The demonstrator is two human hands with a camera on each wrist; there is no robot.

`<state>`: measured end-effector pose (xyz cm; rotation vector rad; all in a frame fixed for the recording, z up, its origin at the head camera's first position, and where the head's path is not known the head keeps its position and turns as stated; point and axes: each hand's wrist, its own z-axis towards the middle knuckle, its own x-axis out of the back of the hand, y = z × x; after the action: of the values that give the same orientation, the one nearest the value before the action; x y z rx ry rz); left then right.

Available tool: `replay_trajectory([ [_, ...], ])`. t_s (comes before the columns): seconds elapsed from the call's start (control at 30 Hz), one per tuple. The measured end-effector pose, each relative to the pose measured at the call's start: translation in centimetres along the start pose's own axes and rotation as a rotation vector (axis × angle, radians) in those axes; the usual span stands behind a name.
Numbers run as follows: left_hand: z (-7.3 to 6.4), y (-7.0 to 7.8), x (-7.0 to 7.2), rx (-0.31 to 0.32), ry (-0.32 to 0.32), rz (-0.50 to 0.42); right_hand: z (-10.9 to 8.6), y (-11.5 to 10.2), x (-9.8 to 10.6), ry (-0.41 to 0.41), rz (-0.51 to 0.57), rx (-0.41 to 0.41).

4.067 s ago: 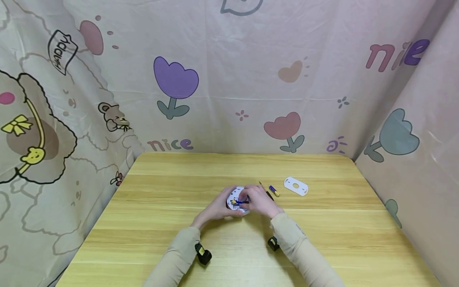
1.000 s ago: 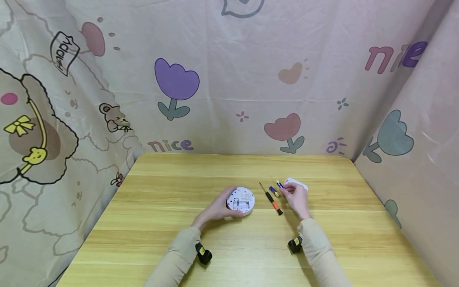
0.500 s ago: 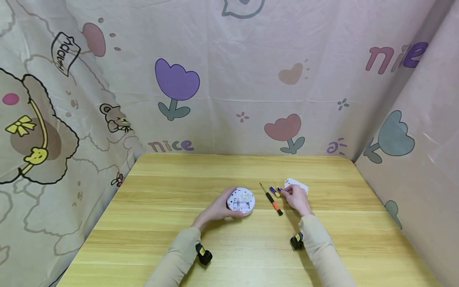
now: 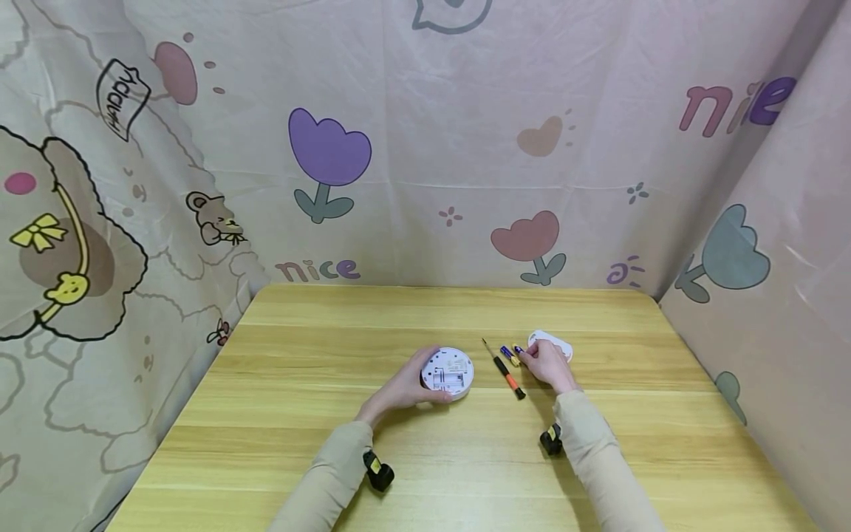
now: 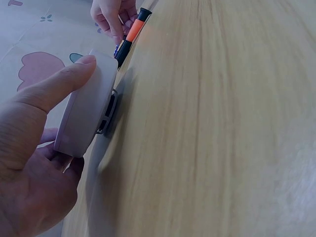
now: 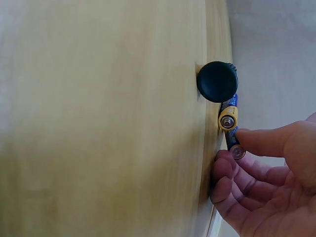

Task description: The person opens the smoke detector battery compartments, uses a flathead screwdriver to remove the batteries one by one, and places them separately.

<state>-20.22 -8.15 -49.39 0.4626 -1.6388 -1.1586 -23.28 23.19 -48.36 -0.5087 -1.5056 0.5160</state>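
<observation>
L hand [image 4: 407, 383] grips round white plastic device [image 4: 452, 363]; R hand [image 4: 548, 365] pinches blue cylindrical battery [image 6: 237, 152].
Device is over pale wooden tabletop [image 4: 452, 458], rim btwn L thumb and fingers, compartment side up (contact w/ tabletop can't be confirmed). Battery held btwn R thumb and fingers, just beside second battery, blue-and-yellow, cylindrical [image 4: 510, 356]. Slim screwdriver w/ black-and-orange handle [image 4: 509, 377] lies btwn device and batts, tip toward far edge. White oblong plate w/ rounded ends [image 4: 555, 341] sits beyond R hand, partly hidden.
</observation>
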Motion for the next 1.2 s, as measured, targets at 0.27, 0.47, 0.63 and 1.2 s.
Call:
replay_trajectory([
  [0.27,0.01,-0.06,-0.03,-0.006,-0.001,0.009,0.22,-0.15,0.17,-0.032,-0.021,0.002],
  [0.47,0.0,-0.05,-0.06,0.0,0.0,0.009,0.29,-0.17,0.17,-0.031,-0.035,0.003],
  [0.63,-0.02,-0.02,-0.08,0.007,0.001,0.005,0.32,-0.23,0.13,-0.026,-0.046,0.005],
  [1.2,-0.06,-0.12,-0.07,-0.003,0.0,0.007,0.02,0.12,0.02,-0.012,0.0,0.003],
])
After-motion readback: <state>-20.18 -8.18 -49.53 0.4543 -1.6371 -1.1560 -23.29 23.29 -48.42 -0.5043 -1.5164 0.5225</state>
